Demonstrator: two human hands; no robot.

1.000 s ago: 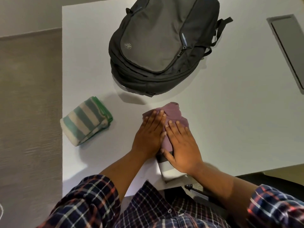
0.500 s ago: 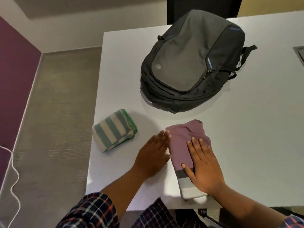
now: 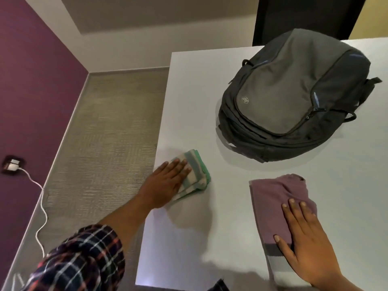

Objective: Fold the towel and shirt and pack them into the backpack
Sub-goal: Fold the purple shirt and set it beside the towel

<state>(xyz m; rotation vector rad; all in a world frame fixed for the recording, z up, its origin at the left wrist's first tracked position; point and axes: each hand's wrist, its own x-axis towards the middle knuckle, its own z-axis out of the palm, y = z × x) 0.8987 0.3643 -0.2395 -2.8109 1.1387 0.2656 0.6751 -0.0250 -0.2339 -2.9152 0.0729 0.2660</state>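
The dark grey fabric backpack (image 3: 294, 97) is lying flat, front panel up, toward 1 o'clock on the white table (image 3: 189, 91). Its zips appear to be drawn closed, so its inside is not showing. Both cloths are lying outside it on the tabletop.

The folded green-and-white striped cloth (image 3: 198, 172) is sitting toward 9 o'clock, near the table's left edge and well apart from the backpack. The left hand (image 3: 168, 182) is resting flat on it, fingers straight and close together, pressing down rather than gripping.

The folded mauve cloth with a grey band and a white band (image 3: 270, 198) is lying toward 5 o'clock, its banded end reaching the table's near edge. The right hand (image 3: 308, 246) is pressing on it palm down, fingers extended and slightly spread, thumb out to the side, nothing clamped. I cannot tell which cloth is the towel and which the shirt.

A dark plaid sleeve (image 3: 84, 259) is covering the left arm, rolled up below the elbow. At 9 o'clock beyond the table, a white cable (image 3: 42, 198) is trailing from a wall socket (image 3: 12, 164) on the purple wall.
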